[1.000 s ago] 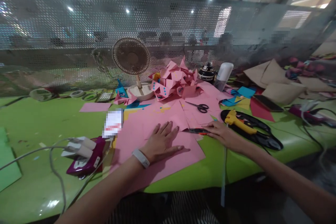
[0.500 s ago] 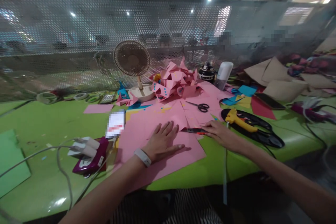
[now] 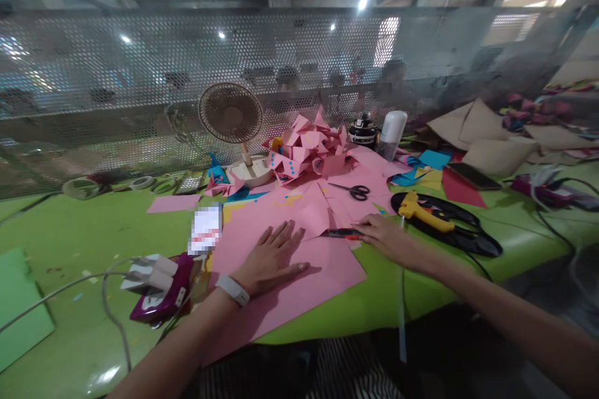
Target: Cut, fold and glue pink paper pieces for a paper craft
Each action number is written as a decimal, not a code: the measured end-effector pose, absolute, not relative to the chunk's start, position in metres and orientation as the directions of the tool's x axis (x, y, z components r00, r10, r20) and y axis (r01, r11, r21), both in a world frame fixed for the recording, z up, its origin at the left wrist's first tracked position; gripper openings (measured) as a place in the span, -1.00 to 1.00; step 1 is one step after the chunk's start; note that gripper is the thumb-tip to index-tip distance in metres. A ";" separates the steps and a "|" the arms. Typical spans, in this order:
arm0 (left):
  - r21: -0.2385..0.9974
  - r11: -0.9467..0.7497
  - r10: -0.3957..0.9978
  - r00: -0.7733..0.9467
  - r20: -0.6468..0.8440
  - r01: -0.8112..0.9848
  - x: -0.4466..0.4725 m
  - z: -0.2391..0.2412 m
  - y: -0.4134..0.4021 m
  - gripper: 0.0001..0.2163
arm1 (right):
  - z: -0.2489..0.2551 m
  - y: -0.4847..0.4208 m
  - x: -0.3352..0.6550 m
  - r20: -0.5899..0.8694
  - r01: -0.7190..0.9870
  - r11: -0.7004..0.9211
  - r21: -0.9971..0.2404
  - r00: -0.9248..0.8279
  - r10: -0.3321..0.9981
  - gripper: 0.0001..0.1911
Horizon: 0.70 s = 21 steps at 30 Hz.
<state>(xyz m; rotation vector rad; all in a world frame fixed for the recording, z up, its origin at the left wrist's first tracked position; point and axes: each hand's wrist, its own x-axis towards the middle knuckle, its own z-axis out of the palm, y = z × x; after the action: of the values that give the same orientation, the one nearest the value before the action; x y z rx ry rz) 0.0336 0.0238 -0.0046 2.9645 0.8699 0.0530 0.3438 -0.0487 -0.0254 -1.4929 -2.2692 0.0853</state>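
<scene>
My left hand (image 3: 271, 259) lies flat with its fingers spread on a large pink sheet of paper (image 3: 322, 283). My right hand (image 3: 381, 237) is closed around a black and red utility knife (image 3: 342, 233). The knife's tip points left and meets the pink paper, where a cut flap (image 3: 311, 215) lifts slightly. Black scissors (image 3: 355, 191) rest on pink paper beyond the knife. A yellow glue gun (image 3: 423, 212) sits on a black holder (image 3: 472, 237) to the right of my right hand.
A pile of folded pink paper pieces (image 3: 309, 146) stands behind the sheet, beside a small fan (image 3: 231, 113). At the left is a purple power strip (image 3: 163, 299) with white plugs and cables. A white-capped bottle (image 3: 393, 131) and a black jar (image 3: 363, 132) stand at the back.
My left hand has slid a little left and toward me across the sheet. The knife's slit has lengthened leftward, with the flap edge raised. The camera view has tilted slightly upward.
</scene>
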 end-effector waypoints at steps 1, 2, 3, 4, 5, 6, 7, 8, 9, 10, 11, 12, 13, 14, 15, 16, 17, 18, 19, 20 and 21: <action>0.059 -0.841 0.540 0.842 0.024 0.538 0.034 -0.006 0.024 -0.34 | -0.027 -0.047 0.342 0.314 0.863 0.427 -0.272 -0.340 0.887 -0.69; 0.059 -0.842 0.539 0.842 0.028 0.537 0.034 -0.007 0.024 -0.34 | -0.028 -0.046 0.341 0.313 0.863 0.430 -0.266 -0.344 0.885 -0.68; 0.059 -0.841 0.539 0.842 0.030 0.537 0.034 -0.007 0.024 -0.34 | -0.029 -0.045 0.340 0.308 0.864 0.431 -0.263 -0.348 0.886 -0.68; 0.059 -0.841 0.541 0.841 0.030 0.538 0.035 -0.008 0.024 -0.33 | -0.029 -0.045 0.340 0.300 0.864 0.428 -0.265 -0.348 0.889 -0.68; 0.060 -0.840 0.542 0.840 0.028 0.539 0.035 -0.007 0.024 -0.33 | -0.029 -0.046 0.340 0.292 0.863 0.424 -0.274 -0.345 0.892 -0.68; 0.060 -0.840 0.542 0.840 0.025 0.540 0.035 -0.007 0.024 -0.33 | -0.029 -0.047 0.340 0.282 0.861 0.420 -0.288 -0.343 0.896 -0.68; 0.060 -0.839 0.542 0.840 0.024 0.540 0.035 -0.007 0.024 -0.33 | -0.028 -0.048 0.341 0.275 0.857 0.417 -0.303 -0.341 0.899 -0.68; 0.060 -0.839 0.543 0.840 0.024 0.540 0.035 -0.007 0.024 -0.33 | -0.027 -0.050 0.342 0.270 0.853 0.416 -0.316 -0.339 0.901 -0.68; 0.059 -0.839 0.543 0.839 0.027 0.541 0.035 -0.007 0.024 -0.33 | -0.026 -0.051 0.342 0.269 0.850 0.414 -0.327 -0.336 0.903 -0.67; 0.058 -0.839 0.543 0.839 0.030 0.541 0.034 -0.007 0.024 -0.33 | -0.025 -0.051 0.342 0.270 0.848 0.413 -0.332 -0.334 0.903 -0.67; 0.057 -0.839 0.543 0.839 0.033 0.541 0.035 -0.008 0.024 -0.33 | -0.024 -0.051 0.341 0.271 0.848 0.413 -0.332 -0.334 0.903 -0.67; 0.057 -0.839 0.544 0.839 0.035 0.541 0.035 -0.008 0.024 -0.33 | -0.024 -0.051 0.340 0.276 0.849 0.415 -0.328 -0.334 0.901 -0.66; 0.057 -0.839 0.544 0.839 0.036 0.541 0.035 -0.008 0.024 -0.33 | -0.025 -0.049 0.339 0.281 0.850 0.417 -0.321 -0.335 0.899 -0.66; 0.057 -0.839 0.543 0.839 0.036 0.541 0.035 -0.008 0.024 -0.33 | -0.026 -0.048 0.338 0.287 0.853 0.418 -0.314 -0.334 0.898 -0.67; 0.058 -0.839 0.543 0.839 0.035 0.541 0.035 -0.009 0.024 -0.33 | -0.026 -0.047 0.337 0.291 0.856 0.417 -0.307 -0.332 0.897 -0.67; 0.060 -0.838 0.545 0.838 0.037 0.542 0.035 -0.009 0.024 -0.33 | -0.027 -0.047 0.336 0.293 0.858 0.416 -0.302 -0.332 0.897 -0.68; 0.061 -0.837 0.547 0.836 0.039 0.544 0.035 -0.009 0.024 -0.33 | -0.027 -0.047 0.336 0.291 0.857 0.419 -0.301 -0.336 0.896 -0.68; 0.061 -0.835 0.549 0.835 0.039 0.547 0.035 -0.009 0.024 -0.33 | -0.027 -0.047 0.336 0.285 0.854 0.423 -0.303 -0.343 0.895 -0.68; 0.061 -0.833 0.552 0.833 0.037 0.549 0.035 -0.008 0.024 -0.33 | -0.026 -0.048 0.336 0.275 0.850 0.427 -0.309 -0.350 0.895 -0.68; 0.061 -0.832 0.554 0.832 0.033 0.552 0.035 -0.008 0.023 -0.33 | -0.025 -0.049 0.336 0.266 0.846 0.428 -0.317 -0.354 0.897 -0.68; 0.059 -0.831 0.555 0.831 0.028 0.553 0.036 -0.007 0.023 -0.33 | -0.024 -0.050 0.337 0.258 0.844 0.426 -0.325 -0.354 0.899 -0.68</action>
<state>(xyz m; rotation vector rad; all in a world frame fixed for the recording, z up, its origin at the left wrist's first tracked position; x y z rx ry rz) 0.0355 0.0230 -0.0072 2.9593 0.8965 0.0683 0.3365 -0.0499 -0.0244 -1.4847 -2.2909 0.1889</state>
